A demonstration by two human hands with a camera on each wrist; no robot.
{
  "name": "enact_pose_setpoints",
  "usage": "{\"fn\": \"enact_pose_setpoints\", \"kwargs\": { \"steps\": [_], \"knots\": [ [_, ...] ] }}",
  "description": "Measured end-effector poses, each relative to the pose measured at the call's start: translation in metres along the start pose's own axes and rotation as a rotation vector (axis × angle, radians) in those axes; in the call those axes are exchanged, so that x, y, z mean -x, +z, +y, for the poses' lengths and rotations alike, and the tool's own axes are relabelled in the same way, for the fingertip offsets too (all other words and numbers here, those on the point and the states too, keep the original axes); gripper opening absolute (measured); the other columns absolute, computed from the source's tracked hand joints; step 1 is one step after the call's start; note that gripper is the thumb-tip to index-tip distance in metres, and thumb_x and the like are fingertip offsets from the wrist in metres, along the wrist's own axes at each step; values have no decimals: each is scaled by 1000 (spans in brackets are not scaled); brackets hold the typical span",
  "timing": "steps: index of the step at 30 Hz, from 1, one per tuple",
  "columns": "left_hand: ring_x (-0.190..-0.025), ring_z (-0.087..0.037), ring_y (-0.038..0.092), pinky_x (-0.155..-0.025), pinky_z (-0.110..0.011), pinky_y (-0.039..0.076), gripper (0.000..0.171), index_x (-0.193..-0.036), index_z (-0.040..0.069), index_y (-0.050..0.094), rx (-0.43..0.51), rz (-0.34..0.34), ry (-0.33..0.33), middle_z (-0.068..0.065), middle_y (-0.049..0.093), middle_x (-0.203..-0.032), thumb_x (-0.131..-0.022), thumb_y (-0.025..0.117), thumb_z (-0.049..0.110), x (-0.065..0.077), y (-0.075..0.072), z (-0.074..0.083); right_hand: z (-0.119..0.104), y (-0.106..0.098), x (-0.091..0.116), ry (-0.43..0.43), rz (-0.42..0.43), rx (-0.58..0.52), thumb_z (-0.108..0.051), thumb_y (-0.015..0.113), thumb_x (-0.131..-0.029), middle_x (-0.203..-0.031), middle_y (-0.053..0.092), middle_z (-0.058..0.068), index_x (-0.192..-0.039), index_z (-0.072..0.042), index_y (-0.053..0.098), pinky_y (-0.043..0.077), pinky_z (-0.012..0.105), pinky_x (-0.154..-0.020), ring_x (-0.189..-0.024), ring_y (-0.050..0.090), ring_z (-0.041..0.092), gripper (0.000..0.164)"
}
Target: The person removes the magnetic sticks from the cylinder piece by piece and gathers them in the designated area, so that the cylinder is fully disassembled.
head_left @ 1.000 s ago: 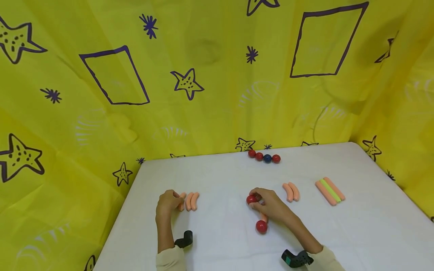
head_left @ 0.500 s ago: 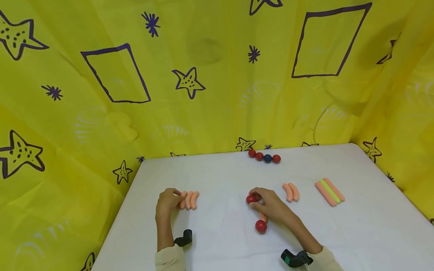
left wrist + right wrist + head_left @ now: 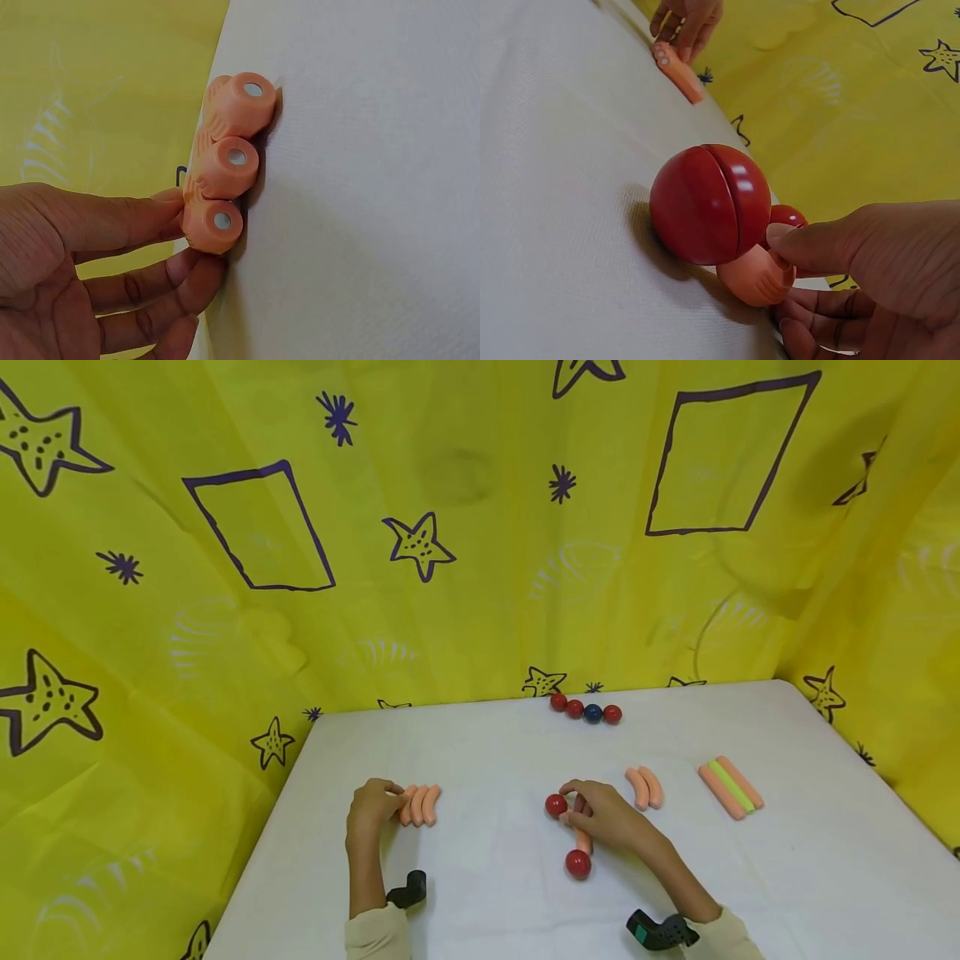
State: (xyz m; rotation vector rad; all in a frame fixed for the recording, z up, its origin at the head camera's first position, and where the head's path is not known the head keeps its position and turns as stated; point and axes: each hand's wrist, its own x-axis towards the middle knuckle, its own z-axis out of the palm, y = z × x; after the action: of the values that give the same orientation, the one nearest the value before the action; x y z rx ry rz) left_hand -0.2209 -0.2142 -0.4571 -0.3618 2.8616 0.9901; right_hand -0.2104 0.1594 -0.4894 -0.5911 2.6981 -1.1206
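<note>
My left hand (image 3: 372, 810) pinches the leftmost of three curved orange magnetic sticks (image 3: 212, 225), thumb on one side and fingers on the other. The other two curved sticks (image 3: 238, 105) lie right against it, their silver magnet ends showing in the left wrist view. My right hand (image 3: 603, 812) curves loosely beside a red ball (image 3: 556, 806), with thumb and index finger apart at its right side. Beneath that hand an orange stick (image 3: 583, 841) runs down to a second red ball (image 3: 578, 864), which looms large in the right wrist view. The hand partly hides this stick.
Two curved orange sticks (image 3: 645, 787) lie right of my right hand. Further right, straight orange sticks (image 3: 722, 792) flank a green stick (image 3: 731, 785). A row of red balls (image 3: 574, 709) with one blue ball (image 3: 592, 713) sits near the table's back edge, before a yellow curtain (image 3: 480, 610).
My left hand's curved stick has closed up against the other two. The fingers of my right hand have loosened from the upper red ball and shifted slightly right.
</note>
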Motion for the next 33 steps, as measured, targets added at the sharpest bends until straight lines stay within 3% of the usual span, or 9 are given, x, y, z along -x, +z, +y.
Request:
{"fn": "enact_pose_setpoints", "kwargs": {
  "steps": [6,15,22,27,33],
  "knots": [
    [-86,-30,61,-67,-42,50,30,-109,0,71,-19,12,-5,-26,66,-113,-87,66,19,-1,-1,1,-1,-4,1,-22,3,4,-21,69,-91,-74,55,-4,-117,-6,63,40,20,-56,-62,48,7,31],
    [-82,-27,59,-67,-36,48,26,-105,0,71,11,10,-3,-21,69,-103,-87,67,18,-1,0,4,0,-4,1,-17,3,11,-20,69,-90,-73,55,-5,-117,-5,63,40,20,-56,-61,48,7,31],
    [-86,-30,60,-68,-42,49,31,-109,0,69,-13,15,-21,-26,66,-111,-87,64,20,1,-1,2,0,-3,2,-8,-4,1,-19,69,-90,-73,55,-4,-117,-4,63,39,20,-55,-61,48,7,31],
    [-84,-32,63,-62,-41,49,34,-114,1,67,-29,61,-10,-28,65,-115,-91,62,25,3,-3,4,0,-3,3,0,1,-8,-19,69,-90,-74,55,-3,-117,-5,63,39,20,-55,-62,49,9,31],
    [-75,-25,64,-56,-32,45,32,-113,3,67,17,133,21,-19,71,-99,-94,59,28,6,-6,15,0,-4,3,-2,-1,-10,-20,69,-91,-74,55,-3,-118,-5,62,40,20,-55,-62,49,8,32]
  ]
}}
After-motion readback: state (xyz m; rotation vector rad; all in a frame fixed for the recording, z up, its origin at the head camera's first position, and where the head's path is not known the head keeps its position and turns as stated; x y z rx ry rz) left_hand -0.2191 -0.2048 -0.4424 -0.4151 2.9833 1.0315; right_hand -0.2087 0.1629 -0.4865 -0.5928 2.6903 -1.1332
